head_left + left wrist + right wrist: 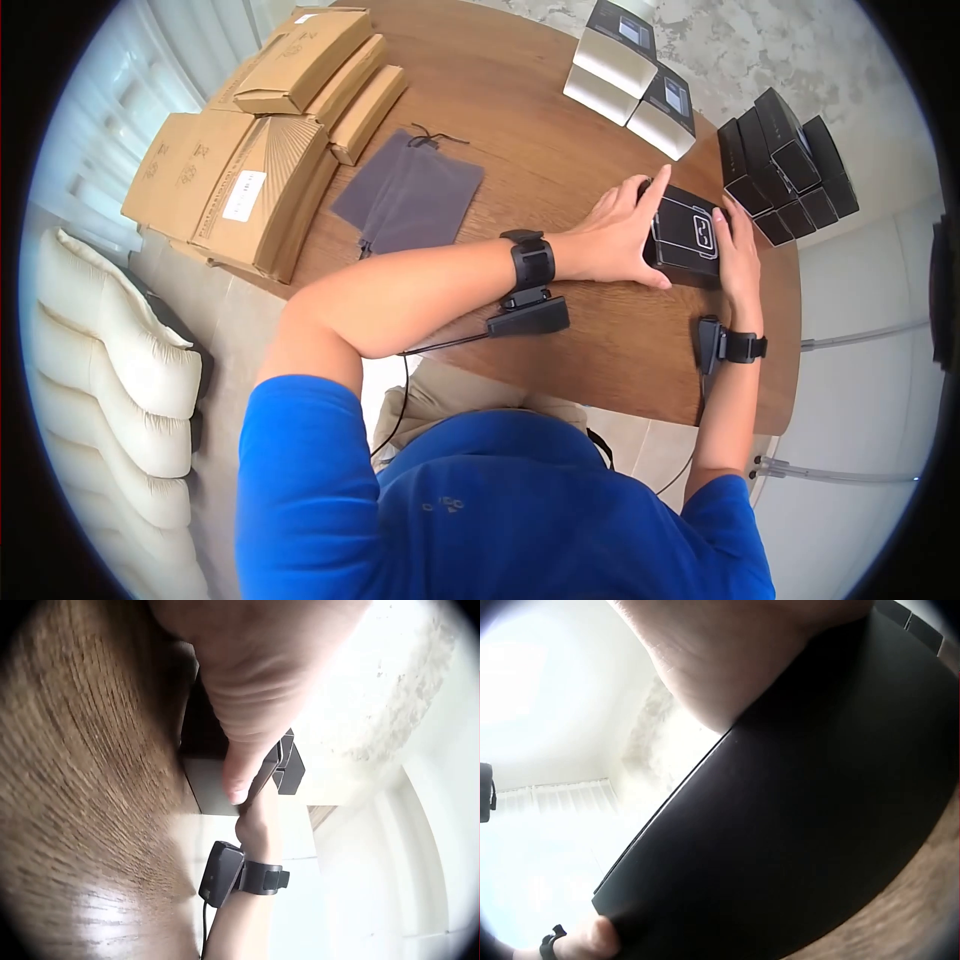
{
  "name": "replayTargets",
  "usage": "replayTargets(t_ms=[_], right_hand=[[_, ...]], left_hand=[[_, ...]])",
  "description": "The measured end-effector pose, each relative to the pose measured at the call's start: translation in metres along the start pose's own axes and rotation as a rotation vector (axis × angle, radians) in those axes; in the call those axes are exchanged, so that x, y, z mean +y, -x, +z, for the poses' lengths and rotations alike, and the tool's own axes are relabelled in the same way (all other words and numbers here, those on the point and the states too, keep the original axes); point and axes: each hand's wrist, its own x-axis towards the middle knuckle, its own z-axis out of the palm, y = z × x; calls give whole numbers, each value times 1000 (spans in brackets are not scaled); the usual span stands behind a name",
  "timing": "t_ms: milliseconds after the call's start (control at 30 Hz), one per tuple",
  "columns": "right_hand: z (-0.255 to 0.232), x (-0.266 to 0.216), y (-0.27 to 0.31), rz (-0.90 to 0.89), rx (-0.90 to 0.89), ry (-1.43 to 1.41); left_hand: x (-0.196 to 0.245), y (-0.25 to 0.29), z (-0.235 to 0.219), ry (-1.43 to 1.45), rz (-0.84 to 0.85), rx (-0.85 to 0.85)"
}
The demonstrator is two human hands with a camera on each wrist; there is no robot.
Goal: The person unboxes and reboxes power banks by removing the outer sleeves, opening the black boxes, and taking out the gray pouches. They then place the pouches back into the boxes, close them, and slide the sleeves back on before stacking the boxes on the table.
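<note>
A black box (685, 228) with a white line drawing on its lid sits on the wooden table, between both hands. My left hand (612, 236) grips its left end, the thumb at the near corner and the fingers spread toward the far side. From the left wrist view, the thumb (240, 776) lies against the box's dark side (214, 784). On the opposite end, my right hand (738, 262) holds the box's right side with its fingers over the edge. A thin lid seam runs along the box in the right wrist view, where its plain black side (802, 802) hides most of the fingers.
Brown cardboard boxes (225, 180) are piled at the table's left. Grey drawstring pouches (425, 195) lie beside them. White boxes with dark printed tops (610, 70) stand at the far edge, and several stacked black boxes (790, 160) at the right. Cables hang from both wrist cameras.
</note>
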Motion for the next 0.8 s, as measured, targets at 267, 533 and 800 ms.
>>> replayTargets(t_ms=[267, 533, 800], right_hand=[[-28, -30, 20, -318, -207, 79], [-34, -39, 26, -550, -323, -50], [-34, -30, 26, -487, -273, -164]], left_hand=[[6, 2, -10, 91, -117, -52], [22, 24, -25, 44, -182, -104], [27, 18, -28, 29, -210, -131]])
